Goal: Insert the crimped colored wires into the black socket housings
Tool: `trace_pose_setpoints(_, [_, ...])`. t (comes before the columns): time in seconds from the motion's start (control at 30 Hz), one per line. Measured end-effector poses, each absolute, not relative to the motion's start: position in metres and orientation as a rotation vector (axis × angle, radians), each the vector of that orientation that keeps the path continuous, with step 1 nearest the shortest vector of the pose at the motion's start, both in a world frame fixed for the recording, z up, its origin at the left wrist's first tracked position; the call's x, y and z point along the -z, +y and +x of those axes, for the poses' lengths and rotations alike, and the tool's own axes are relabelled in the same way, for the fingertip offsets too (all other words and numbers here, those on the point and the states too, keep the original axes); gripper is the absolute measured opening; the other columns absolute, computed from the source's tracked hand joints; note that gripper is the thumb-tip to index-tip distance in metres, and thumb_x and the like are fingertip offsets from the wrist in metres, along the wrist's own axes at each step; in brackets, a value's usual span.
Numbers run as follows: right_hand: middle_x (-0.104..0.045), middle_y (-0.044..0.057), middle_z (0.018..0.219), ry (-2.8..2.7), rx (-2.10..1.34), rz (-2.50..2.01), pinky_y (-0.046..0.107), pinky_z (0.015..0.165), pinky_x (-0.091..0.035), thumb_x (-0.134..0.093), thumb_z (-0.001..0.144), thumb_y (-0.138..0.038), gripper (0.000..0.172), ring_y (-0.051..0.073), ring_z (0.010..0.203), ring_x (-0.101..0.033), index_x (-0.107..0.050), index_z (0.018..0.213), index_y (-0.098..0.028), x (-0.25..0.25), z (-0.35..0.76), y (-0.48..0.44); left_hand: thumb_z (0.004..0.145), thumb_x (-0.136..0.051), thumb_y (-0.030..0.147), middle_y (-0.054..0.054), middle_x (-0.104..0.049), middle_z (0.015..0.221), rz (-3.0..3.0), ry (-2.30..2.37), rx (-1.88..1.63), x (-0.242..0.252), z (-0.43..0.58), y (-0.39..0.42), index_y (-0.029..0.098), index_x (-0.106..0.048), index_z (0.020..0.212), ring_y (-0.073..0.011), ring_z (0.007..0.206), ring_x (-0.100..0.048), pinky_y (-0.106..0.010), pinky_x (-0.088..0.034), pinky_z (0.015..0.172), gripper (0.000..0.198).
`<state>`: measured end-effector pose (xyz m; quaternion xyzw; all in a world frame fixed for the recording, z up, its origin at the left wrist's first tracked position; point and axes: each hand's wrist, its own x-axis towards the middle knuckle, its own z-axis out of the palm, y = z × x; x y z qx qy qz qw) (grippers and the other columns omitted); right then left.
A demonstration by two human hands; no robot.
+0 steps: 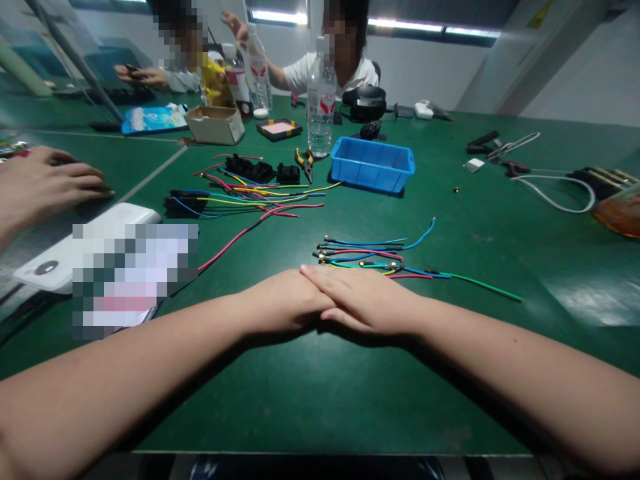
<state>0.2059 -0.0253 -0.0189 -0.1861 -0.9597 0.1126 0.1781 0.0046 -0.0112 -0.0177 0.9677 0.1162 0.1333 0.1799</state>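
Head view: right hand (pixel 370 301) over left hand (pixel 279 305), wires (pixel 361 253) near, blue bin (pixel 373 165) beyond.

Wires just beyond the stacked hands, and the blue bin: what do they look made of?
Wires: coloured plastic-looking insulation, slightly glossy, with brassy metal terminals at their left ends. Blue bin: probably moulded plastic, smooth, uniform colour, thin rim.

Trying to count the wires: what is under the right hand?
The right hand rests on the left hand, covering its fingers. Loose wires lie just beyond on the green table; whether any end runs underneath is hidden.
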Motion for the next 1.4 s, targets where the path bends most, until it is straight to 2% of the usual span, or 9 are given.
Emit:
trace_pose_setpoints(0.13, [-0.057, 0.018, 0.136, -2.638, -0.153, -0.644, 0.044, 0.107, -0.043, -0.041, 0.098, -0.041, 0.054, 0.025, 0.127, -0.053, -0.044, 0.138, -0.006, 0.017, 0.207, -0.021, 0.092, -0.045, 0.019, -0.01, -0.069, 0.121, 2.833, 0.539, -0.334, 0.014, 0.002, -0.012, 0.018, -0.067, 0.11, -0.0253, 0.119, -0.059, -0.045, -0.044, 0.106, 0.028])
trace_pose_setpoints(0.23, [-0.052, 0.017, 0.142, -2.612, -0.022, -0.944, 0.05, 0.113, -0.033, -0.042, 0.097, -0.035, 0.052, 0.028, 0.135, -0.044, -0.044, 0.139, -0.005, 0.019, 0.206, -0.02, 0.087, -0.044, 0.012, -0.01, -0.066, 0.122, 2.864, 0.929, -0.323, 0.01, 0.002, -0.012, 0.019, -0.062, 0.113, -0.0277, 0.117, -0.057, -0.057, -0.037, 0.107, 0.033])
trace_pose_setpoints(0.4, [-0.033, 0.018, 0.154, -2.512, 0.042, -1.521, 0.064, 0.112, -0.024, -0.043, 0.095, -0.043, 0.065, 0.037, 0.142, -0.029, -0.033, 0.149, -0.008, 0.021, 0.203, -0.021, 0.086, -0.046, 0.019, -0.017, -0.051, 0.139, 2.722, 1.647, -0.339, 0.008, 0.002, -0.01, 0.018, -0.055, 0.122, -0.0354, 0.129, -0.045, -0.068, -0.033, 0.106, 0.037])
trace_pose_setpoints(0.57, [-0.036, 0.018, 0.153, -2.455, -0.024, -1.722, 0.073, 0.106, -0.023, -0.038, 0.095, -0.05, 0.067, 0.042, 0.139, -0.033, -0.034, 0.149, -0.011, 0.021, 0.202, -0.022, 0.091, -0.042, 0.033, -0.017, -0.03, 0.155, 2.511, 1.851, -0.264, 0.013, -0.001, -0.005, 0.021, -0.042, 0.136, -0.0407, 0.144, -0.026, -0.078, -0.027, 0.102, 0.047])
trace_pose_setpoints(0.67, [-0.041, 0.019, 0.15, -2.484, -0.021, -1.682, 0.07, 0.105, -0.026, -0.038, 0.096, -0.047, 0.063, 0.042, 0.136, -0.036, -0.037, 0.148, -0.011, 0.02, 0.203, -0.023, 0.092, -0.04, 0.03, -0.015, -0.032, 0.155, 2.459, 1.758, -0.265, 0.015, -0.002, -0.002, 0.021, -0.041, 0.137, -0.0371, 0.142, -0.031, -0.077, -0.025, 0.105, 0.046])
trace_pose_setpoints(0.8, [-0.049, 0.018, 0.142, -2.552, -0.026, -1.569, 0.058, 0.102, -0.034, -0.041, 0.097, -0.04, 0.054, 0.037, 0.13, -0.042, -0.041, 0.145, -0.017, 0.017, 0.204, -0.025, 0.091, -0.043, 0.031, -0.013, -0.038, 0.152, 2.51, 1.625, -0.396, 0.015, -0.003, -0.001, 0.02, -0.044, 0.135, -0.0303, 0.141, -0.036, -0.063, -0.03, 0.113, 0.045])
trace_pose_setpoints(0.97, [-0.057, 0.014, 0.125, -2.604, -0.01, -1.417, 0.045, 0.089, -0.038, -0.041, 0.098, -0.03, 0.044, 0.03, 0.112, -0.048, -0.047, 0.141, -0.022, 0.016, 0.203, -0.029, 0.094, -0.039, 0.04, -0.014, -0.037, 0.153, 2.426, 1.836, -0.273, 0.017, -0.005, 0.002, 0.024, -0.048, 0.132, -0.0383, 0.144, -0.026, -0.082, -0.02, 0.102, 0.042])
trace_pose_setpoints(1.2, [-0.058, 0.012, 0.12, -2.635, -0.017, -1.338, 0.038, 0.08, -0.034, -0.039, 0.097, -0.017, 0.044, 0.027, 0.105, -0.046, -0.048, 0.139, -0.026, 0.016, 0.204, -0.033, 0.093, -0.033, 0.028, -0.013, -0.042, 0.15, 2.469, 1.875, -0.295, 0.012, -0.009, 0.009, 0.024, -0.05, 0.13, -0.0332, 0.141, -0.034, -0.077, -0.025, 0.105, 0.04])
trace_pose_setpoints(1.4, [-0.06, 0.011, 0.115, -2.721, 0.056, -1.165, 0.036, 0.076, -0.032, -0.041, 0.098, -0.016, 0.04, 0.025, 0.098, -0.046, -0.052, 0.135, -0.026, 0.015, 0.205, -0.032, 0.095, -0.033, 0.035, -0.015, -0.041, 0.15, 2.381, 1.973, -0.288, 0.014, -0.014, 0.014, 0.025, -0.05, 0.13, -0.0404, 0.141, -0.031, -0.083, -0.028, 0.096, 0.04])
